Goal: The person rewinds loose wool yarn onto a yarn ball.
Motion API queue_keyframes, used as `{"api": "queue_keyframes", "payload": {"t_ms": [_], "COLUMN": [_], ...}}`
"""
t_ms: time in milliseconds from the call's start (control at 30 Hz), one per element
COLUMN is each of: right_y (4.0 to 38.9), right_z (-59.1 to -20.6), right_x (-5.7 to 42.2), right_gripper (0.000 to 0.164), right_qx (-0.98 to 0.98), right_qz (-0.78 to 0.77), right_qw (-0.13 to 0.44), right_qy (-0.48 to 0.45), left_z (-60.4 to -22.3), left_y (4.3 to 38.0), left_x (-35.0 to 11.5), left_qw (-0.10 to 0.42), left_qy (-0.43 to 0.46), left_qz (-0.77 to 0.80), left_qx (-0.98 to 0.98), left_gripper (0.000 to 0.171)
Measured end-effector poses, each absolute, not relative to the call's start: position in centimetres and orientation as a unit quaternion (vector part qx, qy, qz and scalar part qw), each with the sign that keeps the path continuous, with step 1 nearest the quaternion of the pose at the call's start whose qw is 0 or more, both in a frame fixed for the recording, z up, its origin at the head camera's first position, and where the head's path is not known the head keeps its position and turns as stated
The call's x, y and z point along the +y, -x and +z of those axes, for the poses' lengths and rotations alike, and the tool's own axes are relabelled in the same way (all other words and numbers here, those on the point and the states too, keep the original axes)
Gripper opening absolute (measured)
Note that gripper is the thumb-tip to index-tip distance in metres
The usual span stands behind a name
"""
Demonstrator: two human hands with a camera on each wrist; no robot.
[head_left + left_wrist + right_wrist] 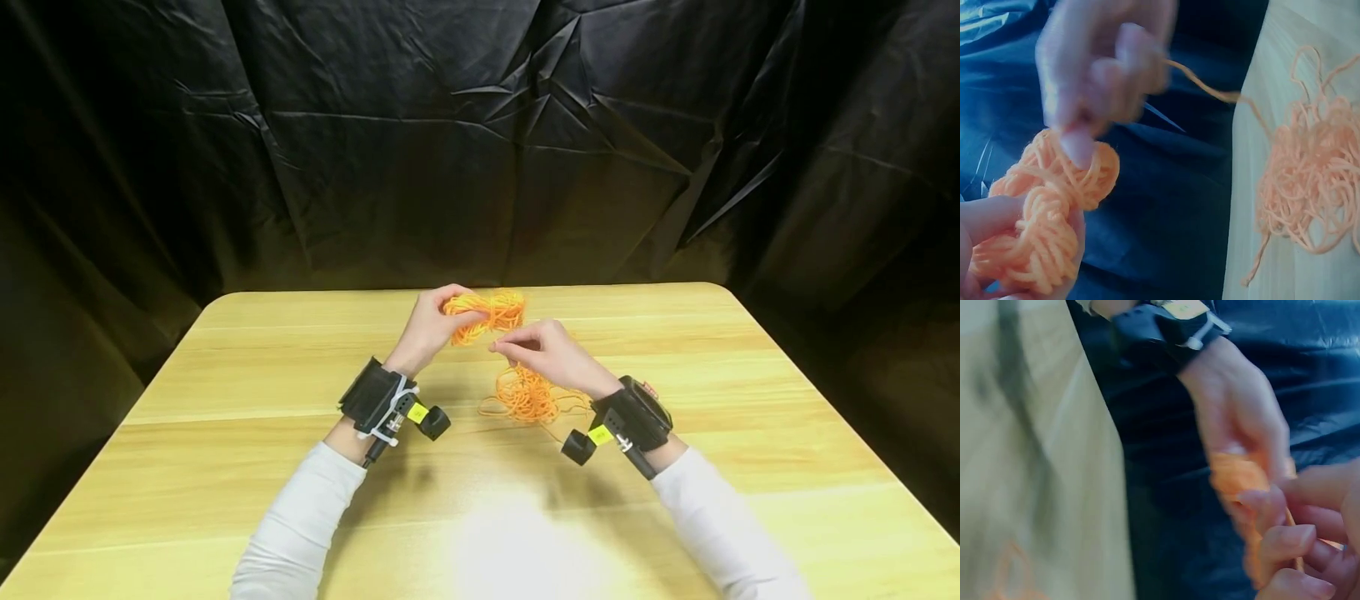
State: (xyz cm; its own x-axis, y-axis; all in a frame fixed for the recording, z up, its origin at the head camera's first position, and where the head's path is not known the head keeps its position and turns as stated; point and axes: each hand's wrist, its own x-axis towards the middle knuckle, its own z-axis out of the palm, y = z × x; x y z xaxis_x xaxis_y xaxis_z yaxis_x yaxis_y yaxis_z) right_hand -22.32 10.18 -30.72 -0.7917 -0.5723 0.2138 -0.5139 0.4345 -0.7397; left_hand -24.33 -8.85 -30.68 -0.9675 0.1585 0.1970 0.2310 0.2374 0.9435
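Orange yarn wound into a bundle (504,308), with a wrap round its middle, is held up by my left hand (432,327) between thumb and fingers. Close by, at the bundle's lower right, my right hand (553,353) pinches a strand of the same yarn. In the left wrist view that strand (1194,76) runs from the right hand toward a loose, tangled yarn pile (1313,175) on the table. The right wrist view is blurred; curled fingers (1288,540) there hold the thin strand, with part of the bundle (1238,478) behind them.
The light wooden table (247,467) has rounded far corners. Behind it hangs a creased black curtain (405,183). Each wrist wears a black band, the left band (371,398) and the right band (637,417), with a small camera attached. A bright glare lies near the table's front.
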Motion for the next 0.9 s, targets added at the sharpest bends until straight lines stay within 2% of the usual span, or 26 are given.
{"api": "queue_keyframes", "payload": {"t_ms": [200,433,667,900], "right_y": [22.7,24.3,26.1,26.4], "right_z": [-28.1,-27.0,-28.8,-32.4], "right_x": [10.9,11.8,12.3,12.1], "right_gripper": [0.015,0.020,0.024,0.026], "right_qx": [0.852,0.807,0.770,0.751], "right_qz": [-0.404,-0.494,-0.575,-0.622], "right_qw": [0.012,0.025,0.026,0.038], "right_qy": [0.332,0.321,0.275,0.219], "left_z": [-31.0,-31.2,-30.9,-30.4], "left_y": [24.3,24.2,23.7,23.6], "left_x": [-8.6,-8.3,-8.0,-7.8], "left_qw": [0.003,-0.028,-0.061,-0.054], "left_qy": [0.157,0.209,0.238,0.217], "left_qz": [-0.574,-0.540,-0.531,-0.584], "left_qx": [-0.804,-0.815,-0.811,-0.781], "left_gripper": [0.023,0.028,0.023,0.025]}}
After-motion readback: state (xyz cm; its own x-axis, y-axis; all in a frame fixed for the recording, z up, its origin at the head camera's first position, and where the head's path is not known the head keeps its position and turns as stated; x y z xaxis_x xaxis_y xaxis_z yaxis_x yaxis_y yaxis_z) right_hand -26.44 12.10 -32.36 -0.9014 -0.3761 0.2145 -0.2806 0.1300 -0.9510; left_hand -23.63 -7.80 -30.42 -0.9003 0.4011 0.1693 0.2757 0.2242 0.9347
